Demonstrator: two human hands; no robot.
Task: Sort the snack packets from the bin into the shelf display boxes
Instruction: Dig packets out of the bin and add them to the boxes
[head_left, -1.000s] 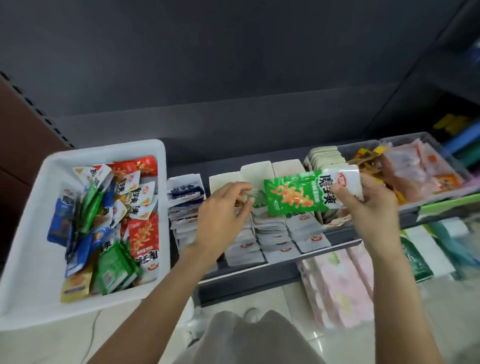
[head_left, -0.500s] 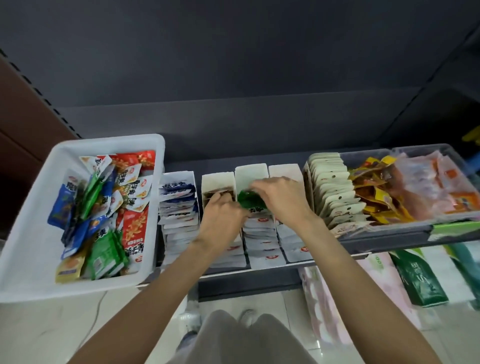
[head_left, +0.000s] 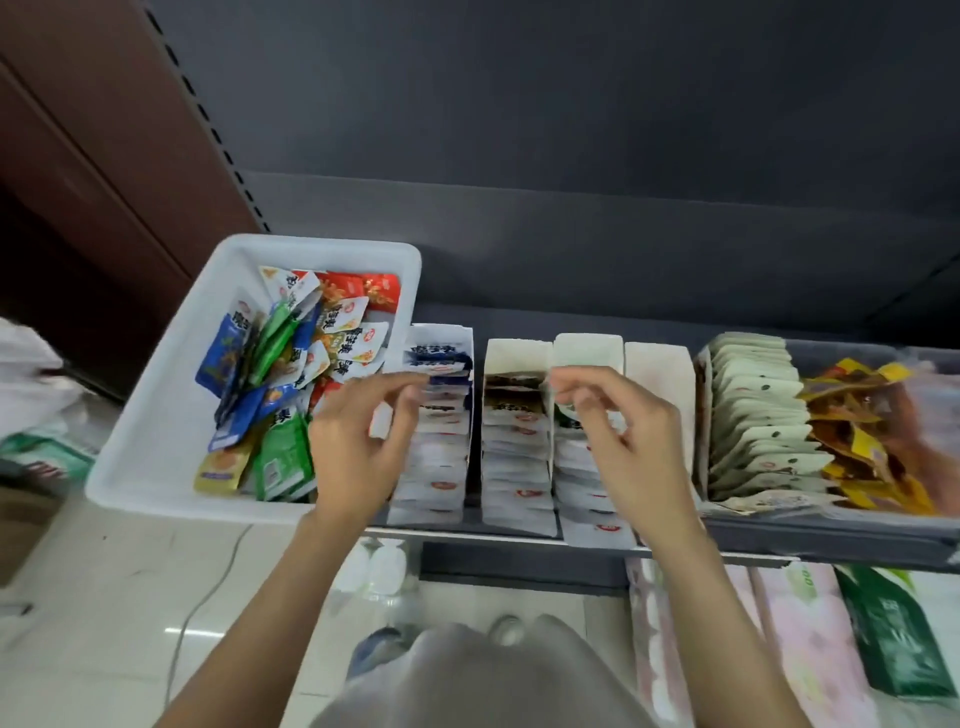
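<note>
Head view: your left hand (head_left: 358, 447) hovers with loose, empty fingers between the bin (head_left: 156, 441) and the boxes (head_left: 519, 436). Your right hand (head_left: 618, 441), fingers relaxed and empty, hangs above the 3rd box. Mixed packets (head_left: 291, 374) lie in the bin.

1.0 s ago your right hand (head_left: 631, 441) held a green packet (head_left: 567, 414) flat above the display boxes; 0.5 s ago it was pushing that packet down into the third box (head_left: 589, 353). Now the packet sits in that box, only a green sliver showing behind your fingers, and your right hand has lifted off with fingers loosely curled, holding nothing. Your left hand (head_left: 358, 447), which was steadying the second box (head_left: 517, 358), has let go and shifted left, over the first box (head_left: 441, 338) beside the white bin (head_left: 156, 441).
</note>
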